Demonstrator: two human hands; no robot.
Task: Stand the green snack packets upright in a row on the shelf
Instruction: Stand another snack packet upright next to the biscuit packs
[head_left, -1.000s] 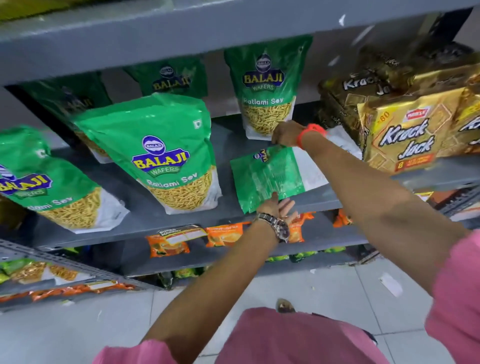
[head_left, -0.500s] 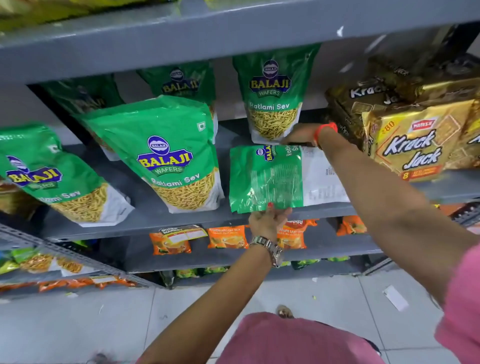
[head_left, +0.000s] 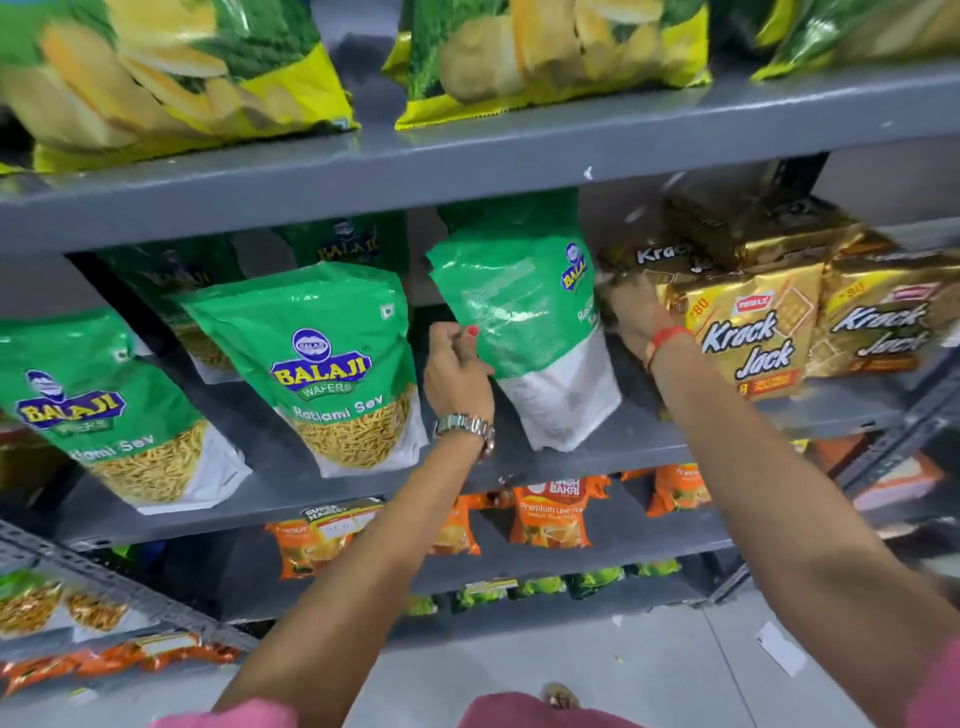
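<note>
On the grey metal shelf (head_left: 649, 447), toward its right half, a Balaji Ratlami Sev packet (head_left: 519, 322) stands nearly upright with its back facing out, its white base on the shelf near the front edge. Just left of it two more green packets (head_left: 322, 364) lean back, faces forward, and to the right sit gold Krack Jack biscuit packs (head_left: 748, 332). The left hand (head_left: 454, 374) has its fingers closed on the packet's left edge; the right hand (head_left: 631, 317) presses the packet's right side, squeezed against the biscuit packs, though blur hides whether its fingers actually grip.

The likely risk is the packet flopping forward off the front edge once released: the glossy film is slick, the pouch is soft and puffy, and its gusseted base is narrow. It may also end up back-to-front in the row. The right hand could nudge the crinkly foil biscuit packs askew.
</note>
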